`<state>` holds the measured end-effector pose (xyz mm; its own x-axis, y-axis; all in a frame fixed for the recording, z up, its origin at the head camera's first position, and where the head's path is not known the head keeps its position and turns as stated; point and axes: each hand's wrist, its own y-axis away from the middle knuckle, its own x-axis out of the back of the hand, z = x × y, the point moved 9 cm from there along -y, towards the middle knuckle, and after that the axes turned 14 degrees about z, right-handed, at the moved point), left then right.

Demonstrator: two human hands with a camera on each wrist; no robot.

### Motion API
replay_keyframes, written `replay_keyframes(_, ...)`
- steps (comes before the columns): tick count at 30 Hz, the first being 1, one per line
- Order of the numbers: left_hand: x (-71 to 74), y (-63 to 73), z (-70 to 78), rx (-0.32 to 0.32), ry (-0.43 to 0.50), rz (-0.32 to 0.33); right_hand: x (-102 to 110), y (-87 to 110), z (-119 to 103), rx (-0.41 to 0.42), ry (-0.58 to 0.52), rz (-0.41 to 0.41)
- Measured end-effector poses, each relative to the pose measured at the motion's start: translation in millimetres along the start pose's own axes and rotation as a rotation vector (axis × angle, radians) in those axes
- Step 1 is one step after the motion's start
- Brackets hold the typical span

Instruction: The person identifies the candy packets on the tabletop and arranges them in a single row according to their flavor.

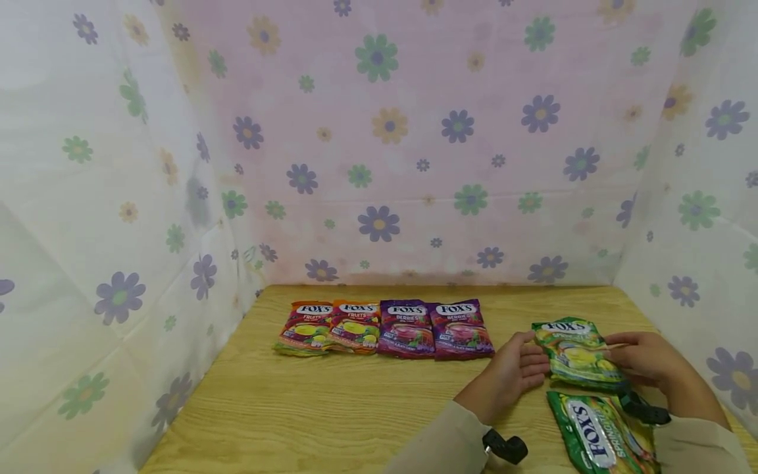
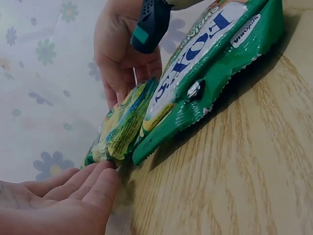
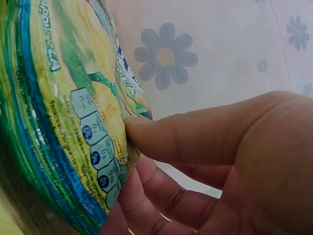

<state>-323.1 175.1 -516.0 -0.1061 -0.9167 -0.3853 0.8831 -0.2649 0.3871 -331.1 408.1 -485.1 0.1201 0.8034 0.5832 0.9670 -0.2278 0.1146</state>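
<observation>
A green FOX'S candy bag lies upright to the viewer at the right of the table. My right hand pinches its right edge, the thumb on the printed front and the fingers behind. At the bag's left side is my left hand, palm turned towards it. In the left wrist view the straight fingertips of that hand meet the bag's lower end. A second green FOX'S bag, turned sideways, lies nearer to me, partly hidden by the right sleeve and wrist strap.
Two red-orange FOX'S fruits bags and two purple berries bags form a row towards the back of the wooden table. Flowered cloth walls stand behind the table and at both sides.
</observation>
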Motion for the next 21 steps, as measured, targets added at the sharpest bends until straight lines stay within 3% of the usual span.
replay_keyframes(11, -4.8, 1.2, 8.2, -0.041, 0.039, -0.008, 7, 1.1, -16, 0.077, 0.057, 0.043)
replay_keyframes(21, -1.1, 3.9, 28.8, -0.1, 0.023, 0.005, 4, -1.0, -33, 0.089, 0.032, 0.048)
